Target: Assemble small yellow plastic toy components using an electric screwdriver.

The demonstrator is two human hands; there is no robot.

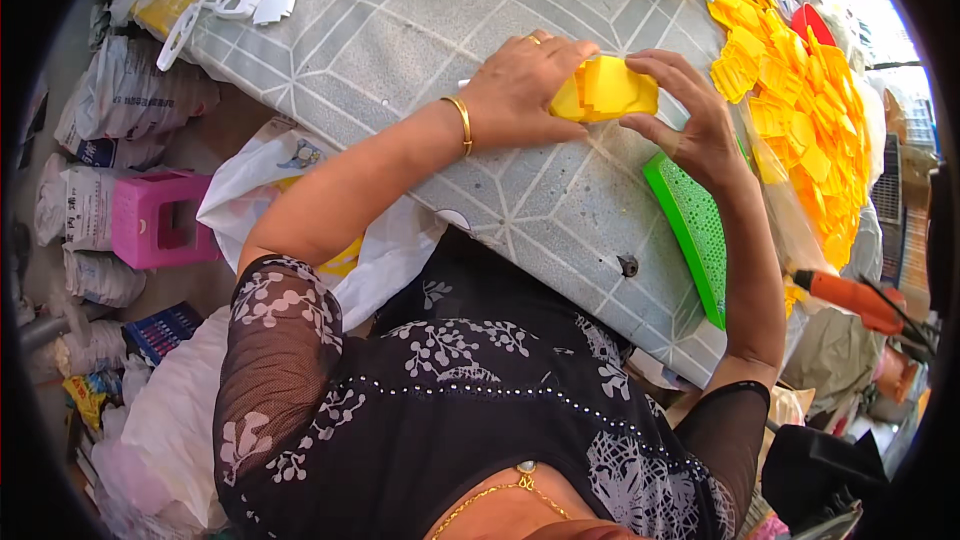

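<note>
Grey, line-patterned sheeting is covering the desk (400,50), which is serving as the landmark for everything below. Near the middle of the desk, the left hand (520,90) is pressing down, fingers curled, on one end of a stack of flat yellow plastic pieces (605,90); the right hand (690,125) is closing around the opposite end with fingers bent, so both hands are gripping the same stack and squaring it against the desk surface. Just beside the stack, toward the desk's right edge, a green perforated plastic tray (695,230) is lying flat, partly hidden by the right wrist. Along the far right side of the desk a large loose heap of yellow plastic pieces (810,120) is waiting; judging by its size against the single gathered stack, most of the sorting is appearing to remain undone. At the far left corner of the desk, white plastic parts (245,0) are lying loose. Off the desk's left edge, on the floor, a pink plastic stool (160,220) is standing among stuffed white sacks (125,100). Off its right edge, an orange-handled tool (850,298) is resting amid clutter.
</note>
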